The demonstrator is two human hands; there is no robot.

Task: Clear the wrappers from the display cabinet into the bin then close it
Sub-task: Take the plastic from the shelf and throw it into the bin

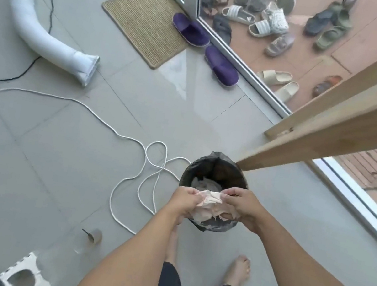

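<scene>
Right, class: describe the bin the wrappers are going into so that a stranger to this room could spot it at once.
Start at the long pale wooden beam slanting in from the right. At its near end, the bin stands on the grey tiled floor, just beyond both hands, which clutch crumpled wrappers over it. It is the only round container lined with a black bag.

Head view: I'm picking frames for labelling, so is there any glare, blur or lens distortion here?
Head view: daylight glare washes the floor tiles near the glass door; wide-angle bending curves the wooden beam and frame edges; the crumpled wrappers and both hands look slightly soft, the bin readable.
</scene>
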